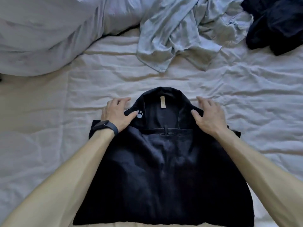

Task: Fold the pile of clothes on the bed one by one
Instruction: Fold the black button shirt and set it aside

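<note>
1. A bunched pale duvet [49,33] fills the bed's far left corner. The frame cuts it off on the top and left, so its full extent cannot be seen.
2. The wrinkled white sheet [246,95] covers the bed. A tan strip shows along the left side and at the near edge.
3. The left hand [117,113] lies palm down with its fingers spread. It rests on the left shoulder of the black garment [164,161], its fingertips reach onto the sheet, and it grasps nothing. A dark watch [105,126] circles the wrist.
4. The black garment lies flat at the middle of the bed's near edge, collar pointing toward the far edge.
   - A pale paw print [139,114] sits just beside the left thumb.
   - A narrow tan label [162,103] hangs inside the neck, its print too blurred to read.
   - Both forearms hide the garment's side edges, and any sleeves are hard to make out.
5. The right hand [208,117] rests on the garment's right shoulder. Its fingers are loosely spread and slightly bent and its thumb lies on the fabric. No pinch is visible.
6. A crumpled light grey garment [177,30] lies toward the far edge, well apart from the black one. Its type is unclear.
7. A dark heap of clothing [275,25] sits at the far right corner, touching the grey garment. The frame cuts it off, and its folds are lost in shadow.
</note>
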`<state>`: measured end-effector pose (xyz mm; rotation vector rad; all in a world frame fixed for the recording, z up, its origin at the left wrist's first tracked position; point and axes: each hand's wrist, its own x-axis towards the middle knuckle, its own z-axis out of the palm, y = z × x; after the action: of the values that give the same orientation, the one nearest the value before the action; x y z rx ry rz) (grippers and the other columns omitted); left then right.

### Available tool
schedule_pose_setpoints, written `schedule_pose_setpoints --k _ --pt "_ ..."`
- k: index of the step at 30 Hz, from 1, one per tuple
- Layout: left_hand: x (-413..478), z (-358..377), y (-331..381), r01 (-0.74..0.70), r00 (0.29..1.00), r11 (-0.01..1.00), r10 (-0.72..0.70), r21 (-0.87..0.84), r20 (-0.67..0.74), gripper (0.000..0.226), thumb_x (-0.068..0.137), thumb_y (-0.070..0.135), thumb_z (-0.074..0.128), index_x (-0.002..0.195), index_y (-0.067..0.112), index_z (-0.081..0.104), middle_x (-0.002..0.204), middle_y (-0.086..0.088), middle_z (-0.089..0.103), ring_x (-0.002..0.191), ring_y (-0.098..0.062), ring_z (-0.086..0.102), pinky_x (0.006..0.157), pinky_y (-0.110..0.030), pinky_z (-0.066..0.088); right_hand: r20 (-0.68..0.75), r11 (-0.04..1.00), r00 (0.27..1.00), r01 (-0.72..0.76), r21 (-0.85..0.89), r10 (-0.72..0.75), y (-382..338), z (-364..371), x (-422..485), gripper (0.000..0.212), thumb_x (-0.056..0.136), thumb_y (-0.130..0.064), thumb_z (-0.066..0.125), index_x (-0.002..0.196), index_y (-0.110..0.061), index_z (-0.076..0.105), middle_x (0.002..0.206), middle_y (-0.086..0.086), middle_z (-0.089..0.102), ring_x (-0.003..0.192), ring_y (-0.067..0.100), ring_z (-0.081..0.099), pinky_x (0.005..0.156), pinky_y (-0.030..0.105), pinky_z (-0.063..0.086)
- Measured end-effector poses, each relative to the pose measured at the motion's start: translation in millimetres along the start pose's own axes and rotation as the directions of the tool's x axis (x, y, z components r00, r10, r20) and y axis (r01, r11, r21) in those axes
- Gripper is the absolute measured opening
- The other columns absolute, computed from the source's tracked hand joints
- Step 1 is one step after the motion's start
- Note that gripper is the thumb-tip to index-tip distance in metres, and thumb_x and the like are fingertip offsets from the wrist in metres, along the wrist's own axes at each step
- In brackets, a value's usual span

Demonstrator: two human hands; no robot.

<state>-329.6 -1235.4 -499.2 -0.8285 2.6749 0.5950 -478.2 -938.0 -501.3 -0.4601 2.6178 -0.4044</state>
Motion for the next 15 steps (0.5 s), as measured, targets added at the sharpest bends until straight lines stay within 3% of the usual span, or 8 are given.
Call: schedule_pose_setpoints --k 3,5,7,9,11,13,15 --pt "18 7 4 -0.089 0.996 0.994 0.089 -0.062 0.006 0.018 0.090 0.045 0.068 0.102 0.032 0.069 0.116 0.004 0.056 0.116 -0.021 0.049 0.097 -0.035 0.037 -0.005 0.995 0.996 0.092 0.031 -0.092 3 8 24 0.026 0.099 -0.038 0.058 0.119 -0.025 0.067 0.115 0.003 0.062 0.116 0.030 0.054 0.097 0.045 0.043" --pt "28 3 5 -0.030 0.999 0.989 0.034 -0.143 0.024 0.017 0.095 0.040 0.062 0.091 0.024 0.066 0.104 0.001 0.061 0.104 -0.024 0.055 0.085 -0.033 0.040 0.024 0.991 0.998 0.053 0.122 -0.056 7 6 33 0.022 0.101 -0.040 0.054 0.099 -0.022 0.067 0.095 0.000 0.063 0.097 0.028 0.060 0.081 0.038 0.043" --pt "39 -2 4 0.050 0.993 0.986 -0.033 -0.158 0.109 0.022 0.101 0.039 0.054 0.093 0.020 0.063 0.099 -0.005 0.066 0.096 -0.026 0.058 0.077 -0.030 0.036 0.086 0.992 0.996 -0.015 0.124 0.005 13 1 39 0.031 0.104 -0.043 0.047 0.087 -0.019 0.058 0.085 0.005 0.063 0.087 0.031 0.059 0.071 0.035 0.035" --pt "46 -6 4 0.054 0.979 0.991 -0.029 -0.119 0.201 0.032 0.103 0.039 0.048 0.099 0.012 0.066 0.106 -0.013 0.069 0.101 -0.032 0.060 0.078 -0.032 0.038 0.143 0.997 0.990 0.006 0.070 -0.016 15 -6 42 0.038 0.106 -0.038 0.044 0.076 -0.017 0.053 0.085 0.015 0.066 0.086 0.032 0.060 0.068 0.032 0.027" --pt "52 -8 5 0.059 0.967 0.996 -0.039 -0.072 0.254 0.037 0.104 0.040 0.045 0.104 0.010 0.066 0.111 -0.017 0.068 0.107 -0.035 0.060 0.080 -0.034 0.038 0.190 0.999 0.982 0.014 0.047 -0.022 15 -12 45 0.041 0.107 -0.034 0.045 0.069 -0.019 0.052 0.081 0.014 0.067 0.083 0.029 0.060 0.065 0.031 0.022" --pt "57 -7 4 0.081 0.957 0.996 -0.064 -0.048 0.284 0.038 0.105 0.043 0.042 0.104 0.012 0.064 0.109 -0.016 0.068 0.106 -0.037 0.060 0.078 -0.034 0.037 0.183 0.998 0.983 -0.032 0.061 0.021 15 -14 49 0.044 0.106 -0.037 0.045 0.068 -0.015 0.049 0.073 0.010 0.062 0.085 0.033 0.061 0.066 0.033 0.024" --pt "60 -4 5 0.090 0.956 0.996 -0.080 -0.023 0.282 0.039 0.104 0.047 0.040 0.098 0.015 0.062 0.098 -0.013 0.066 0.099 -0.037 0.061 0.078 -0.037 0.044 0.103 0.992 0.992 -0.081 0.098 0.071 17 -9 52 0.039 0.105 -0.042 0.044 0.077 -0.016 0.052 0.081 0.013 0.064 0.090 0.035 0.062 0.069 0.035 0.032"
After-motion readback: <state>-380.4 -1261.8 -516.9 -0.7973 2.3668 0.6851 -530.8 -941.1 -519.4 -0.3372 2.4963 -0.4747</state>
